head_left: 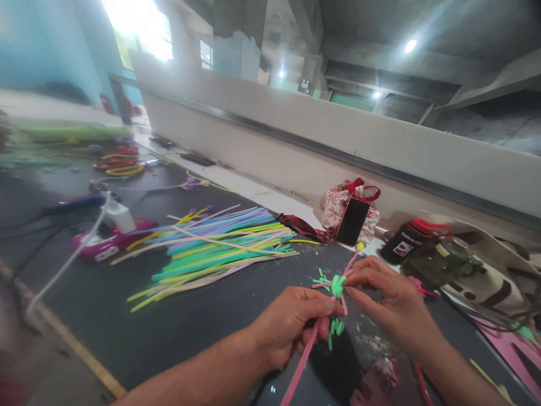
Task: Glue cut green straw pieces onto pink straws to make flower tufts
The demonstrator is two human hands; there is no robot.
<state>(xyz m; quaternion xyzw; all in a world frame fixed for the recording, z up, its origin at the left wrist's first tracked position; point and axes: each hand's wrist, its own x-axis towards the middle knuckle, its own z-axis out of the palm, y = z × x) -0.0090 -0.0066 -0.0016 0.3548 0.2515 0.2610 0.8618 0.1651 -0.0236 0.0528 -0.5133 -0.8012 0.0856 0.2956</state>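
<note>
My left hand [289, 324] is closed on a pink pipe cleaner [301, 363], its stem running down toward the bottom edge. Around the stem's upper part sits a cluster of light green pipe cleaner loops [337, 285], with more pink ends sticking out beside it. The fingertips of my right hand [391, 293] pinch at the right side of this green cluster. Beyond it, a pink length with a yellow tip [359, 247] points up and away. Short green pieces [336, 327] show just below the left fingertips, and others [323, 279] lie left of the cluster.
Many coloured pipe cleaners [220, 248] lie spread to the left. A purple power strip [105, 239] with a white plug and cable stands farther left. Along the partition are a phone [352, 222] against a patterned bag [338, 203], a black bottle [406, 239] and a cloth bag [499, 270].
</note>
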